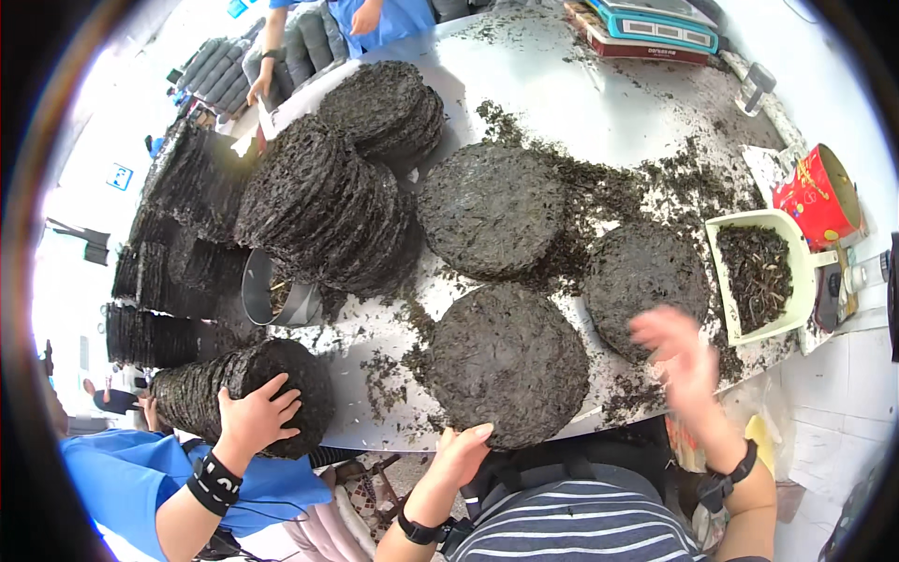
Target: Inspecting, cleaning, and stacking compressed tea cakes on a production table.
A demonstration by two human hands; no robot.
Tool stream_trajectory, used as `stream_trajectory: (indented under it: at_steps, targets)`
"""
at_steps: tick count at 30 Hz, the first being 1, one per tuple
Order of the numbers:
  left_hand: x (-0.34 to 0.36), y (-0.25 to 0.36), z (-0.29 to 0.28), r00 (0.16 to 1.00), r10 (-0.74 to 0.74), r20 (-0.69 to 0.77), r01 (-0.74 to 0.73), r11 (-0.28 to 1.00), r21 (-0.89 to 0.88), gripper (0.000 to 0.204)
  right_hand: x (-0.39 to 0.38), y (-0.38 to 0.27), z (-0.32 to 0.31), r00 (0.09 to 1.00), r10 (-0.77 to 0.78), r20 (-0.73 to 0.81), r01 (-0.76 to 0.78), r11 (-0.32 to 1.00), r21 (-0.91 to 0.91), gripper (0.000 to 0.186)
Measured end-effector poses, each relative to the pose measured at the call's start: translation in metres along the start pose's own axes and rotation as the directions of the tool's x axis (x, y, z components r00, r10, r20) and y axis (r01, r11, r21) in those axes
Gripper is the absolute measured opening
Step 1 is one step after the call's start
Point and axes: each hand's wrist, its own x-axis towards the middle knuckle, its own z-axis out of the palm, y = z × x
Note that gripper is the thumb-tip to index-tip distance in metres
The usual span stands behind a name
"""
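Observation:
At bottom centre, my left hand (461,448) grips the near edge of a round, dark, fibrous disc (506,361), thumb on top and fingers mostly hidden. My right hand (682,361), blurred, is raised with fingers apart, over or beside the near edge of a second dark disc (641,272); it holds nothing. Behind these lies another round disc or short stack (492,211). Loose dark flakes (684,187) are scattered around the discs.
Tall disc stacks (318,206) and a metal ring (257,290) stand left on the metal table (524,75). Right sit a dustpan (754,276) and red tin (819,192); scales (646,37) behind. A co-worker's hand (253,417) holds a stack lower left; another person (393,23) stands behind.

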Motion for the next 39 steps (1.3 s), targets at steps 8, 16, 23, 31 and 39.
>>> stream_trajectory:
  at_steps: [8,16,23,31,39]
  targets:
    - [0.003,0.000,0.022,0.961,0.236,0.146,-0.261,0.948,0.182,0.054,0.001,-0.020,0.074,0.851,-0.291,0.436,0.468,0.798,-0.379,0.056]
    - [0.010,-0.009,0.011,0.987,0.153,-0.044,-0.150,0.987,0.065,0.044,-0.027,-0.009,0.017,0.994,0.091,-0.057,-0.105,0.929,-0.356,0.035]
    - [0.000,-0.009,0.002,0.978,0.202,-0.045,-0.200,0.979,0.040,0.049,-0.019,0.033,-0.021,0.769,-0.024,-0.639,-0.065,0.991,-0.115,0.045]
    - [0.001,-0.010,0.018,0.989,0.144,-0.029,-0.141,0.986,0.091,0.052,-0.014,-0.012,0.049,0.884,-0.240,0.401,0.375,0.877,-0.301,0.065]
    - [0.008,-0.022,0.010,0.972,0.182,0.147,-0.212,0.951,0.225,0.058,-0.004,-0.003,0.067,0.805,-0.219,0.551,0.444,0.839,-0.315,0.061]
